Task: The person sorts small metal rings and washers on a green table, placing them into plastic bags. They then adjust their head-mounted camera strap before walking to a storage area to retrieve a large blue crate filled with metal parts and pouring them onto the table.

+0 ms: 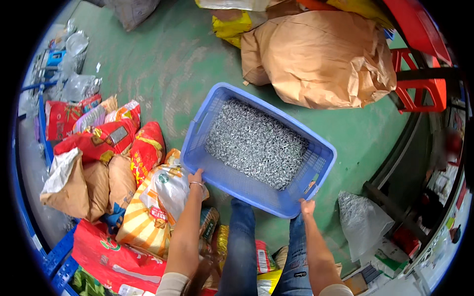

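Observation:
Between my two hands is a blue plastic basket (222, 182) with meshed walls, tilted so that its long sides run from upper left to lower right. A heap of small shiny metal rings (254, 143) covers much of its bottom and lies toward the far side. My left hand (196, 178) grips the near left corner of the rim, a bracelet on its wrist. Around the near right corner, my right hand (307, 206) is closed on the rim by the handle opening. The fingers of both hands are partly hidden by the basket wall.
Filled red and brown sacks (106, 143) crowd the left, with a red bag (116, 256) nearer me. A large brown paper sack (326, 59) lies beyond the basket, beside a red stool (424, 89). On the green floor (163, 64) at right rests a clear plastic bag (363, 224).

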A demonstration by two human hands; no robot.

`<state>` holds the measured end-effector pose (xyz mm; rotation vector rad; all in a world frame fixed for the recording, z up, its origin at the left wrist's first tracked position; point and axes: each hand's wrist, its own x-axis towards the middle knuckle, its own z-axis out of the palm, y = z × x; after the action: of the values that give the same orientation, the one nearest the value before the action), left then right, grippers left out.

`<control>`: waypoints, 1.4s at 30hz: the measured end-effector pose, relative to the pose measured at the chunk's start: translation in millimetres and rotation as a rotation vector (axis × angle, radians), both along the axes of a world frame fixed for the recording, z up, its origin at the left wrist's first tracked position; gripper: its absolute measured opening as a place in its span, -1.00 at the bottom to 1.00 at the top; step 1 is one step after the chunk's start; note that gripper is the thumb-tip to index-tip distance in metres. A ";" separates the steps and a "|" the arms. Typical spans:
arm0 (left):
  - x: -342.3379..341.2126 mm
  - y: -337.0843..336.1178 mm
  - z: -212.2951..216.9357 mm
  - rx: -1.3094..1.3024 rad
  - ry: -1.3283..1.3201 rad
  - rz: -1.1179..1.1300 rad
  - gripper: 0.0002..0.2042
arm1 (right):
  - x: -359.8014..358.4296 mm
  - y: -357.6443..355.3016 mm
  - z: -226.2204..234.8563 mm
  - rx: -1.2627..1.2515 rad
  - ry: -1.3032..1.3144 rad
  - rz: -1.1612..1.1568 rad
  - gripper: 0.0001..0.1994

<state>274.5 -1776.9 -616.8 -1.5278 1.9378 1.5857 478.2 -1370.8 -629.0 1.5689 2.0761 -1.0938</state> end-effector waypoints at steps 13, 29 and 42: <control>12.4 77.9 178.3 0.315 0.091 0.092 -0.88 | -10.2 92.5 183.0 0.160 0.060 0.158 -0.70; 79.4 152.2 542.1 0.589 -0.205 -0.229 -0.79 | 103.3 234.9 765.7 -0.041 0.001 0.298 -0.56; 102.9 393.8 703.9 0.879 0.115 -0.507 -0.82 | 277.2 247.8 906.0 0.369 0.399 -0.190 -0.69</control>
<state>377.4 -1383.1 87.0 -0.5537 1.2083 1.8917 755.4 -1123.0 277.0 1.8749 2.5518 -1.2238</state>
